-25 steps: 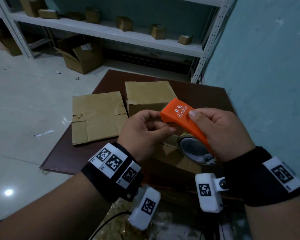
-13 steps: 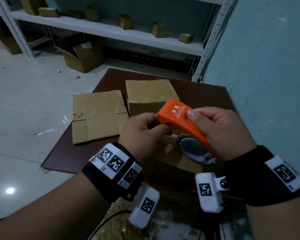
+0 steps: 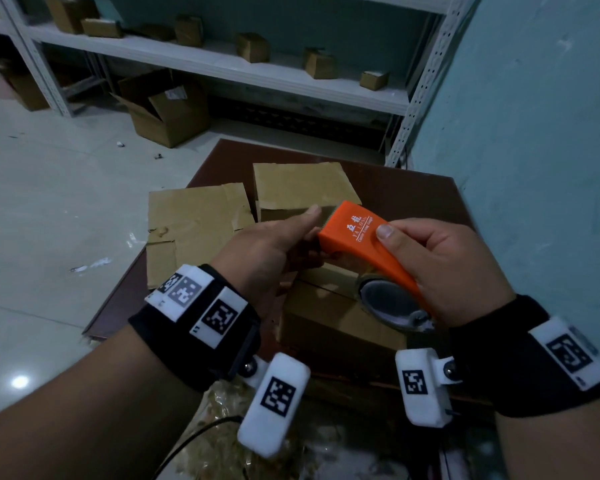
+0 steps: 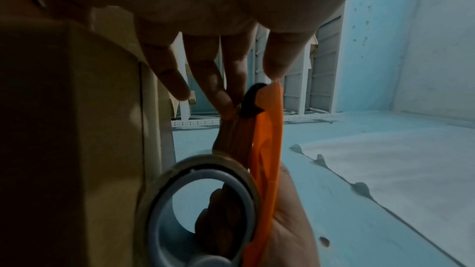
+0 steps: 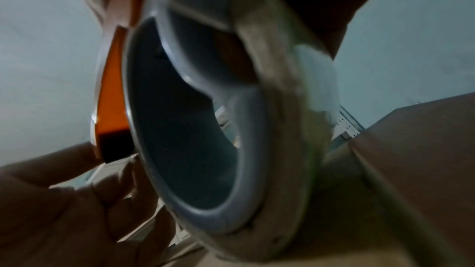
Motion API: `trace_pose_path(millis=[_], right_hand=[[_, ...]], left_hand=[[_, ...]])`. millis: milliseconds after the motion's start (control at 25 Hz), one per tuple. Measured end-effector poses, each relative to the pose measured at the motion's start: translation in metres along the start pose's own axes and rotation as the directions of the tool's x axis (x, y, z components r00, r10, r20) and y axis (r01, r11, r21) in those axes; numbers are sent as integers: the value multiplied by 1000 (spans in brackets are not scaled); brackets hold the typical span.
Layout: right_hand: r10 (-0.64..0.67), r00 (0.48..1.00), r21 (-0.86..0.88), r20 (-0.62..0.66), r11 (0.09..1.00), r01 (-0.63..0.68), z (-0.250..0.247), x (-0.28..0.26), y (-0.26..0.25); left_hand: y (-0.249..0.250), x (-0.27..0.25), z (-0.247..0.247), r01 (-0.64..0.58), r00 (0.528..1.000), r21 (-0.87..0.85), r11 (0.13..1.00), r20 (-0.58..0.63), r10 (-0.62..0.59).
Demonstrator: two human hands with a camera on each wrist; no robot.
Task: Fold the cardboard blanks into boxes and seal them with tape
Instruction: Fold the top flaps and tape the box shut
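Farthest left on the tabletop, I saw a flat cardboard blank lying unfolded, with a folded box just beside it on its right. Nearer to me sat another box, its top seam facing up under my hands.

My left hand was at the front lip of the orange tape dispenser. In the left wrist view its fingertips were pinching the loose brown end of the tape right at the dark cutter edge, while the little finger stuck out free. To the right, my right hand was wrapped around the dispenser's handle, thumb pressed on top of the orange shell, with the tape roll hanging below it, above the near box.

I judged the step to be pulling out a starting length of tape before laying it on the seam. The risks looked plain enough. The pinch was shallow and sat close to the cutter, so the end could slip and snap back onto the roll, or the fingertips could drag across the teeth. A slack pull could let the strip fold onto itself. Nothing was holding the near box, so the first press of tape could shove it or let the flaps spring apart.
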State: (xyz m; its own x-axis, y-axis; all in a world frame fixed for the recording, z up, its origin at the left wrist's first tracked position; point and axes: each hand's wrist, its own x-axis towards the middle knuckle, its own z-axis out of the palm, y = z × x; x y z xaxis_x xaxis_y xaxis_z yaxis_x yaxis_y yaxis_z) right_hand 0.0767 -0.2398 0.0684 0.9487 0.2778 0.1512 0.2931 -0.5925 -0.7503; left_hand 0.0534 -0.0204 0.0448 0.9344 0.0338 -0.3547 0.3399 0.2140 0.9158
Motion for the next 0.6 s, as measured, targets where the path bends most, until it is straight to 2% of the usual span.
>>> trace_pose_path(millis=[120,360,480,600], right_hand=[[-49,999,-42,-4,998,49,1,-2,-4],[-64,998,-3,24,998,64,0,-2,-6],[-67,997,26,30,997,67,0,-3,-6],[-70,997,38,36,997,69,0,-4,-5]], left_hand=[[6,-5,-3,25,1000,28,999,0,-25],[10,-11,-8,122,986,26,992,112,-125],[12,-12,-9,131,979,18,991,157,-132],[12,-13,-10,113,985,29,993,130,-116]])
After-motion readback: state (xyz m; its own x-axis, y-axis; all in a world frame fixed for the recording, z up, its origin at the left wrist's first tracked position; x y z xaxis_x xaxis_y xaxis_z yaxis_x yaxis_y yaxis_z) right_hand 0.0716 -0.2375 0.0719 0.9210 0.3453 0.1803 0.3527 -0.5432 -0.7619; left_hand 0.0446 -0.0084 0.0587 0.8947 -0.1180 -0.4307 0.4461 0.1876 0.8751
